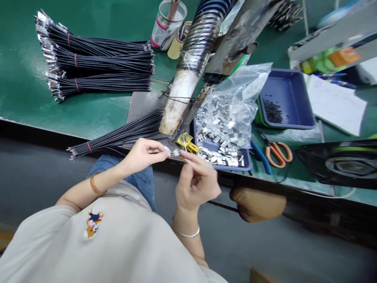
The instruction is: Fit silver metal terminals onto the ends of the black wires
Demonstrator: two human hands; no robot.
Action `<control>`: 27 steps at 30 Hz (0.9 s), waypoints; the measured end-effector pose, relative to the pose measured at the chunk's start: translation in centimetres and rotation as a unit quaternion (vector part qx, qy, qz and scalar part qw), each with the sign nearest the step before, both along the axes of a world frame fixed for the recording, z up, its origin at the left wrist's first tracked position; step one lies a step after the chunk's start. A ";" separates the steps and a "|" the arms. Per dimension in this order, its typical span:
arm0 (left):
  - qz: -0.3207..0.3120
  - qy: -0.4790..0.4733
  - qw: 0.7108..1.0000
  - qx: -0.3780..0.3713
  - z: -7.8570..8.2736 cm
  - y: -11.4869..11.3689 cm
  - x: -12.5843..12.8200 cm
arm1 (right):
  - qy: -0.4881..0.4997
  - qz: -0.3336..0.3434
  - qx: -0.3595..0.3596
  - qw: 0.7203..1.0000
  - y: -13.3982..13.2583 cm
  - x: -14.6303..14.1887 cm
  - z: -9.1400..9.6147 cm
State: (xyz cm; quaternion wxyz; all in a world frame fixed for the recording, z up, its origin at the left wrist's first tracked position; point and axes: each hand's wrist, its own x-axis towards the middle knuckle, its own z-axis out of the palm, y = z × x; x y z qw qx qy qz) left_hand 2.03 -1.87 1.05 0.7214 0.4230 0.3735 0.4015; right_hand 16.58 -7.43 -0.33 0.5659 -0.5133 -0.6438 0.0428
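My left hand (pixel 149 152) is closed in a pinch at the table's front edge, its fingertips beside a small shiny metal connector (pixel 176 152). What lies between those fingers is too small to make out. My right hand (pixel 198 179) is also pinched, just to the right, its fingertips close to the same connector and on something thin that I cannot identify. Behind the left hand lies a tied bundle of black cables (pixel 126 131). A yellow plastic piece (pixel 189 144) sits just beyond the fingertips, beside a blue tray (pixel 246 160) heaped with metal connectors (pixel 225 151).
A taped hose nozzle (pixel 173 106) and a metal arm (pixel 196 110) hang close above the hands. Tied cable bundles (pixel 112 63) lie at the back left. Orange-handled pliers (pixel 278 153), a blue bin (pixel 297 98) and a black fan-like device (pixel 341 163) are at right.
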 end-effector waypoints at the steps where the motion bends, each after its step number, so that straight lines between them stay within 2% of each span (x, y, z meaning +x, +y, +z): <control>1: 0.009 0.001 1.000 0.000 0.1 0.0 0.0 | -0.024 0.007 0.005 1.000 0.0 0.0 -0.1; 3: 0.025 0.008 1.000 0.000 0.1 0.1 0.0 | -0.035 0.001 -0.001 0.999 0.2 -0.1 -0.3; 7: 0.032 0.019 0.999 -0.002 0.1 0.2 0.0 | 0.044 -0.012 -0.061 0.997 0.6 -0.2 -0.7; 9: 0.031 0.015 0.999 0.002 0.1 0.3 0.0 | 0.047 -0.005 -0.071 0.996 0.7 -0.1 -0.6; 15: 0.034 0.042 0.998 0.029 -0.1 0.4 0.3 | -0.067 -0.001 -0.012 0.998 0.8 0.3 -0.1; 19: 0.058 0.058 0.996 0.042 -0.3 0.5 0.6 | -0.137 -0.008 0.021 0.990 1.1 0.6 -0.1; 23: 0.087 0.088 0.991 0.055 -0.2 0.7 1.0 | -0.161 -0.001 0.041 0.986 1.6 0.9 -0.4; 27: 0.097 0.103 0.988 0.062 -0.1 0.7 1.3 | -0.145 0.015 0.049 0.988 2.1 1.1 -0.4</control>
